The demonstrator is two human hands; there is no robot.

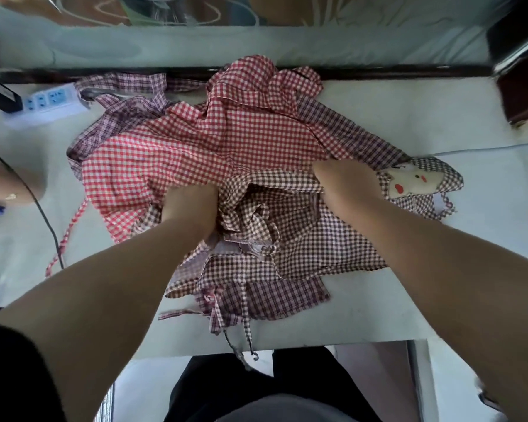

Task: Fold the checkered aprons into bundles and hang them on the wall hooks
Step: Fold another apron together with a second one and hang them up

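Left hand (pixel 192 205) and right hand (pixel 345 181) each clutch the brown checkered apron (pixel 302 229), which lies lengthwise along the tabletop's (pixel 439 117) near edge, bib pointing at the right edge, atop the red checkered apron (pixel 195 141).

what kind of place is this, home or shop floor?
Probably a home, maybe a bedroom: what looks like a bed with a pale sheet behind the white table, a power strip on that table, and the brown checkered apron that the left hand and right hand grip.
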